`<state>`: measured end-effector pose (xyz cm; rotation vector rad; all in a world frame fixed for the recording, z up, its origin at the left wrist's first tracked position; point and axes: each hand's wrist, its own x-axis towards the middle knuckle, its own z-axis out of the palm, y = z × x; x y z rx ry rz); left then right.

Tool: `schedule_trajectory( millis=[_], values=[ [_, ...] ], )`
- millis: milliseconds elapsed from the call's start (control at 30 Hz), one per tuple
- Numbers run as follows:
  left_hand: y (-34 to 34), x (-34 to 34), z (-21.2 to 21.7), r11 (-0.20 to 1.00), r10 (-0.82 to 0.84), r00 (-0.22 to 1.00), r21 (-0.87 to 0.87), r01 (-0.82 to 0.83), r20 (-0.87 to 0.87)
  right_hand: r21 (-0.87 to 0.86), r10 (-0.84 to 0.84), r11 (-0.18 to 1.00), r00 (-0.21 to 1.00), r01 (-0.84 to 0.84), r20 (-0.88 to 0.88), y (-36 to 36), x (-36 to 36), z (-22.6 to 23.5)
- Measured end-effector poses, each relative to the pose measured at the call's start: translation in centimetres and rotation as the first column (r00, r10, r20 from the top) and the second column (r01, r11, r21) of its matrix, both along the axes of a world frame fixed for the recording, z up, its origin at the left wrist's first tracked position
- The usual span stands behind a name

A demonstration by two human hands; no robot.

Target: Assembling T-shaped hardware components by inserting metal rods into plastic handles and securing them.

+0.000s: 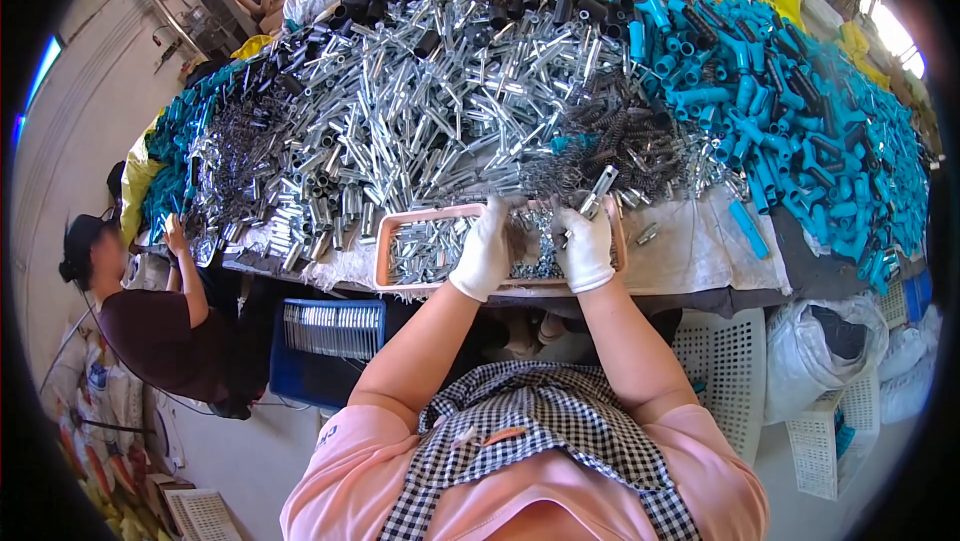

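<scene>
My right hand (586,247), in a white glove with dark grey fingertips, is closed on a shiny metal cylinder (600,188) that slants up past the fingers. My left hand (484,251), gloved the same way, is over the middle of a shallow pink tray (383,259). Its fingers curl inward, and whatever they pinch is hidden. Small silvery screws and fittings (425,249) fill the tray's left part, with more between my hands. Dark coil springs (620,146) lie heaped just beyond the tray.
Metal tubes (440,91) pile up across the table, with teal plastic handles (745,91) to the right and black sleeves (515,3) behind. A co-worker (150,311) stands at the left; two more are across the table. A blue crate (325,346) and white baskets (725,371) stand below the edge.
</scene>
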<state>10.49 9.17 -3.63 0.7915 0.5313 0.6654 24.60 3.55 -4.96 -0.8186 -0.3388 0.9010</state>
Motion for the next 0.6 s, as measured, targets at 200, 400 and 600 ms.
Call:
schedule_trajectory(
  millis=[200, 400, 600],
  values=[
    [-0.7, 0.5, 1.8, 0.071, 0.634, 0.732, 0.961, 0.269, -0.251, -0.015, 0.017, 1.000, 0.998, -0.016, 0.068, -0.1, 0.2, -0.3],
    [0.4, 0.4, 0.5, -0.132, 0.670, 0.740, 0.973, 0.192, -0.055, -0.055, 0.104, 0.994, 0.985, -0.097, 0.141, -0.3, 0.2, -0.3],
    [0.4, -1.3, 1.4, 0.939, -0.179, 0.977, 0.277, 0.205, -0.115, 0.001, 0.006, 1.000, 0.999, -0.007, 0.053, -0.2, -0.3, 0.1]
  ],
)
